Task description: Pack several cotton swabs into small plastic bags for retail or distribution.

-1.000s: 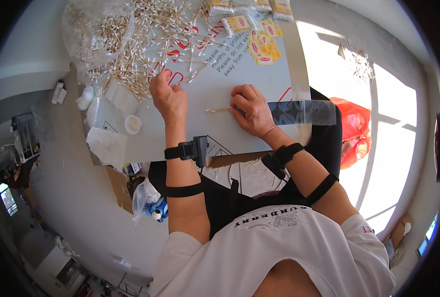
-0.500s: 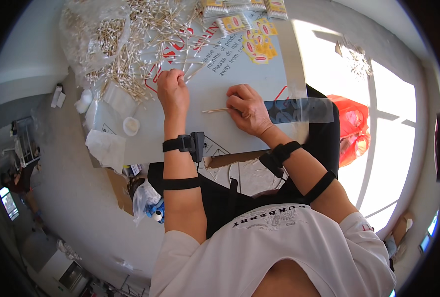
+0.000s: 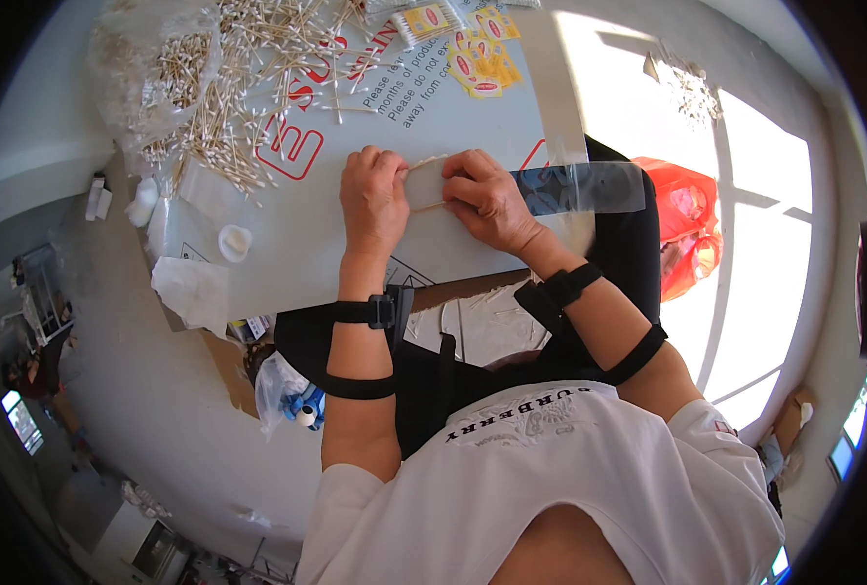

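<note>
Over the grey printed board, my left hand (image 3: 375, 198) is closed, with thumb and fingertips pinching the end of a cotton swab (image 3: 427, 161). My right hand (image 3: 487, 202) sits just right of it, fingers curled, and that swab spans the small gap between both hands. A second cotton swab (image 3: 429, 206) sticks out leftward from beneath my right fingers. How many swabs lie inside the right grip is hidden. Under and beyond my right wrist a clear plastic strip (image 3: 604, 187) stretches past the board's right edge.
Loose cotton swabs (image 3: 224, 117) are heaped at the far left beside a clear bag (image 3: 121, 73). Yellow labels (image 3: 482, 63) and a filled swab packet (image 3: 423, 21) lie at the back. A small white dish (image 3: 235, 242) is at left; a red bag (image 3: 687, 229) stands right of the board.
My left hand has moved right, away from the swab heap and up beside my right hand. A swab now bridges the two hands. The whole view has shifted slightly.
</note>
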Demonstrator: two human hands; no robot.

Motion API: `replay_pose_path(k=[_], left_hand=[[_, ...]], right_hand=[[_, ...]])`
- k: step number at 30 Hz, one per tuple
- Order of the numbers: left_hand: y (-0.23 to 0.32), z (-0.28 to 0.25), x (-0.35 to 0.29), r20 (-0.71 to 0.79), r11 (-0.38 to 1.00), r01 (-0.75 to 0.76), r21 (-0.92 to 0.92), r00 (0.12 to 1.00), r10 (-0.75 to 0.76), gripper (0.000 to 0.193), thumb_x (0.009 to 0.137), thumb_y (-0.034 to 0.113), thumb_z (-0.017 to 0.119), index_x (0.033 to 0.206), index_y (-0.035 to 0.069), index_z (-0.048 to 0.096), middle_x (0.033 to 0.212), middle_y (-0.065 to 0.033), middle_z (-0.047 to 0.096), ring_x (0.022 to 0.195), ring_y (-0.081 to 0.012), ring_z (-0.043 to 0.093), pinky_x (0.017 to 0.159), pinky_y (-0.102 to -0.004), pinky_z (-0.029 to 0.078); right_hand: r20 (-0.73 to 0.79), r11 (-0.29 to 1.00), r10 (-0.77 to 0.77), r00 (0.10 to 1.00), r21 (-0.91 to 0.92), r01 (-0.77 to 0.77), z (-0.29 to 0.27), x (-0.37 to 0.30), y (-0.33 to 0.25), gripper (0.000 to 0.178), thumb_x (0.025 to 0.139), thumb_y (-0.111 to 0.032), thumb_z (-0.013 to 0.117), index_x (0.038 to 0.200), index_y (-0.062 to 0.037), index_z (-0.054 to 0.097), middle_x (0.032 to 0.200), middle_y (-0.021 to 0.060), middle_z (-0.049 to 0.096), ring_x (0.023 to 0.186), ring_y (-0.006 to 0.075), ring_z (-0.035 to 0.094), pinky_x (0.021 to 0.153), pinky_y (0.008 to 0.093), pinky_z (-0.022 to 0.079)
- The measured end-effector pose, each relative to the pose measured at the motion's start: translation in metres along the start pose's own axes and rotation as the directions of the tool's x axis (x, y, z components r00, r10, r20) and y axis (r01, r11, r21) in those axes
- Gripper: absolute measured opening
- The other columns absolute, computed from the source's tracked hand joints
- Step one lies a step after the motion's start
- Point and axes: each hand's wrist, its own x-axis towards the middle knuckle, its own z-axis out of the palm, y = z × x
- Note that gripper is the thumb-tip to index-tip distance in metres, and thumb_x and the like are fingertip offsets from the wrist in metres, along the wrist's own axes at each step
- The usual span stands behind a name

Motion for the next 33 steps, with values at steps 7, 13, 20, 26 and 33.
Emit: replay_pose_path(k=[7, 13, 20, 26, 33], left_hand=[[-0.003, -0.009, 0.012, -0.015, 0.985, 0.163, 0.060, 0.987, -0.162, 0.012, 0.076, -0.003, 0.064, 0.083, 0.005, 0.060, 0.086, -0.0080, 0.058, 0.086, -0.0303, 0.055, 0.074, -0.0410, 0.047], [0.019, -0.019, 0.005, -0.058, 0.996, 0.069, 0.049, 0.996, -0.066, 0.011, 0.077, -0.004, 0.064, 0.083, 0.004, 0.058, 0.085, -0.0089, 0.058, 0.084, -0.0313, 0.055, 0.074, -0.0419, 0.047], [0.051, -0.027, -0.014, -0.039, 0.990, 0.109, -0.094, 0.993, -0.113, 0.014, 0.077, -0.007, 0.062, 0.083, 0.003, 0.055, 0.084, -0.0100, 0.059, 0.084, -0.0319, 0.057, 0.073, -0.0422, 0.047], [0.063, -0.020, -0.031, -0.114, 0.988, 0.077, -0.135, 0.989, -0.092, 0.012, 0.080, -0.007, 0.061, 0.085, 0.002, 0.056, 0.082, -0.0106, 0.060, 0.081, -0.0305, 0.058, 0.070, -0.0399, 0.048], [0.055, -0.021, -0.043, 0.030, 0.819, 0.382, -0.427, 0.912, -0.410, 0.007, 0.083, -0.005, 0.061, 0.086, 0.001, 0.058, 0.079, -0.0108, 0.061, 0.073, -0.0286, 0.059, 0.067, -0.0358, 0.048]], right_hand=[[-0.003, 0.999, 0.002, 1.000, 0.033, -0.002, -0.008, -0.005, -0.005, 0.021, 0.071, 0.002, 0.072, 0.088, -0.0035, 0.061, 0.099, 0.0085, 0.057, 0.085, 0.0245, 0.057, 0.074, 0.0327, 0.049], [-0.193, 0.933, 0.341, 0.920, 0.190, -0.306, -0.011, 0.011, -0.015, 0.032, 0.072, -0.006, 0.078, 0.100, -0.0037, 0.062, 0.093, 0.0084, 0.057, 0.071, 0.0189, 0.058, 0.063, 0.0281, 0.049], [-0.232, 0.826, 0.525, 0.819, 0.372, -0.424, -0.005, 0.013, -0.031, 0.024, 0.078, -0.007, 0.077, 0.096, 0.0010, 0.064, 0.076, 0.0044, 0.064, 0.063, 0.0084, 0.055, 0.057, 0.0242, 0.046], [0.097, 0.300, 0.738, 0.668, 0.840, -0.453, -0.006, 0.007, -0.039, 0.011, 0.085, -0.011, 0.072, 0.085, -0.0011, 0.067, 0.070, 0.0020, 0.064, 0.060, 0.0046, 0.050, 0.053, 0.0186, 0.036], [0.361, 0.363, 0.566, 0.741, 0.698, -0.617, -0.027, -0.006, -0.042, 0.012, 0.078, -0.008, 0.071, 0.070, -0.0019, 0.064, 0.065, 0.0035, 0.063, 0.056, 0.0084, 0.050, 0.051, 0.0240, 0.038]])
